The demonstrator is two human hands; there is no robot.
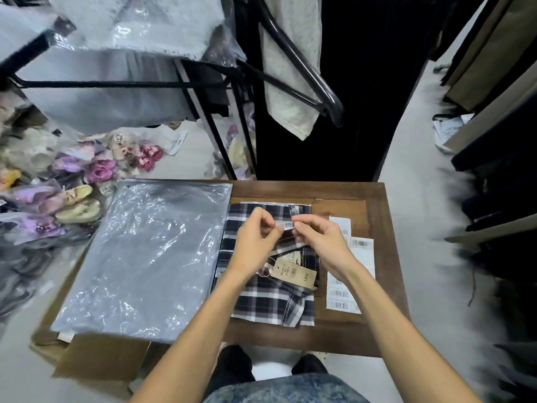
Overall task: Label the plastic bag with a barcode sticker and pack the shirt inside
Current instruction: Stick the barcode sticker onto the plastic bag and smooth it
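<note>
Head view: left hand [257, 237] and right hand [319, 238] pinch the barcode sticker [286, 225] above the shirt [273, 298]; peeling, probably. Next: press it on the plastic bag [145, 257], nine o'clock.

one shirt [273, 298], one plastic bag [145, 257], two hands [255, 242]
</note>
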